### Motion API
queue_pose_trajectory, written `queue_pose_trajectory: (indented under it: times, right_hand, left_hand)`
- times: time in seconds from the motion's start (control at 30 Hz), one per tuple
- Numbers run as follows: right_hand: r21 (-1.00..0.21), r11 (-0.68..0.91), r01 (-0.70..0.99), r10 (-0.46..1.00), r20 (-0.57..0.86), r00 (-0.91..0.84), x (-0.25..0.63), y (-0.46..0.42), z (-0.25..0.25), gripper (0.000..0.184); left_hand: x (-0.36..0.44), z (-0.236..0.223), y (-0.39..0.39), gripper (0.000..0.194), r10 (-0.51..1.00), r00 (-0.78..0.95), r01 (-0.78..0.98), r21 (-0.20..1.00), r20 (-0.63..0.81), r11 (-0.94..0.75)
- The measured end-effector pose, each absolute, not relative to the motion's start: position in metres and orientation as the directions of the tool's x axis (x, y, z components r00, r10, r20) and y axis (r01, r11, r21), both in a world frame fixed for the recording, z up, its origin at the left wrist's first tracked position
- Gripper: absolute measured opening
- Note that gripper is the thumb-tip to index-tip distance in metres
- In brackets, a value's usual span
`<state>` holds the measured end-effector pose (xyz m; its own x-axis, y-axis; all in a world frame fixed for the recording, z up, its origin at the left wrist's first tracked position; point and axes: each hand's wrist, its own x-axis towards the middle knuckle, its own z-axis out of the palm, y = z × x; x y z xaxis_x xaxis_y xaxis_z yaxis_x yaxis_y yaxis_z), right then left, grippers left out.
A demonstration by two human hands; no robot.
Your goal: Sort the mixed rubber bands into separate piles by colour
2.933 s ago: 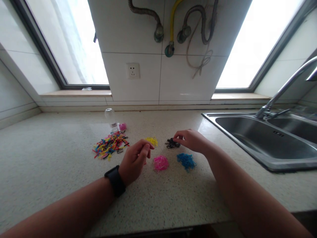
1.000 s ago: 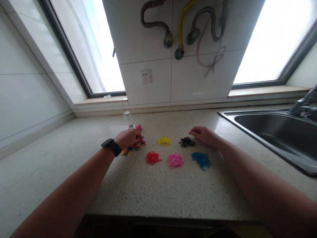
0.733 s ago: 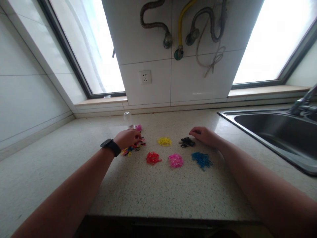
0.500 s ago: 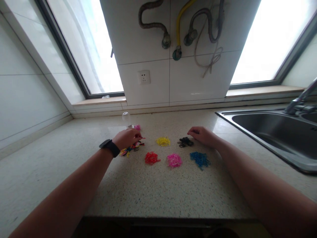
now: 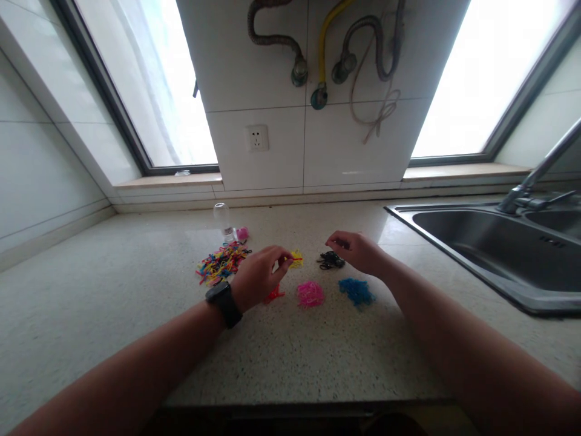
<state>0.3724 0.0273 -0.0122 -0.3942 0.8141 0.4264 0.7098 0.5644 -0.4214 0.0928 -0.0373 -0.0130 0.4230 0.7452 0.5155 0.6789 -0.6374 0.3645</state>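
My left hand (image 5: 267,272), with a black watch on its wrist, pinches a small red rubber band (image 5: 296,259) between thumb and finger. It hovers in front of the pile of yellow rubber bands (image 5: 297,255) and partly covers the pile of red rubber bands (image 5: 275,295). Just above and right of the pile of black rubber bands (image 5: 331,260), my right hand (image 5: 356,248) has its fingers curled together; whatever is in them, if anything, is too small to make out. Nearer to me lie piles of pink rubber bands (image 5: 310,293) and blue rubber bands (image 5: 357,292).
A heap of mixed-colour rubber bands (image 5: 220,264) lies on the left of the speckled counter (image 5: 281,357). Behind it are a clear container (image 5: 222,219) and a pink object (image 5: 242,234). At the right is a steel sink (image 5: 472,242) with a faucet (image 5: 517,197).
My left hand has moved right from the mixed heap, carrying the red rubber band, and the heap is now uncovered. My right hand stays by the black pile. The view has shifted slightly.
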Motion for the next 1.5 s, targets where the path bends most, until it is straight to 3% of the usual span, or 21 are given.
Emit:
queue_pose_trajectory:
  times: [0.13, 0.47, 0.6, 0.93, 1.5]
  right_hand:
    - [-0.405, 0.616, 0.676, 0.782, 0.415, -0.465, 0.359, 0.013, -0.004, 0.026]
    - [-0.364, 0.776, 0.514, 0.630, 0.444, -0.637, 0.329, -0.025, 0.008, 0.021]
    - [-0.333, 0.814, 0.475, 0.580, 0.460, -0.672, 0.324, -0.032, 0.012, 0.019]
    - [-0.352, 0.821, 0.450, 0.571, 0.515, -0.639, 0.325, -0.030, 0.010, 0.017]
    - [-0.374, 0.809, 0.454, 0.588, 0.533, -0.608, 0.324, -0.031, 0.008, 0.019]
  left_hand:
    - [0.097, -0.014, -0.045, 0.018, 0.729, 0.457, 0.651, 0.366, 0.510, -0.664]
    - [0.108, -0.012, -0.060, 0.017, 0.734, 0.344, 0.582, 0.480, 0.585, -0.656]
    - [0.109, -0.012, -0.063, 0.018, 0.715, 0.356, 0.578, 0.459, 0.602, -0.674]
    - [0.108, -0.015, -0.062, 0.018, 0.682, 0.367, 0.575, 0.422, 0.633, -0.701]
    - [0.107, -0.015, -0.063, 0.020, 0.722, 0.321, 0.584, 0.473, 0.613, -0.660]
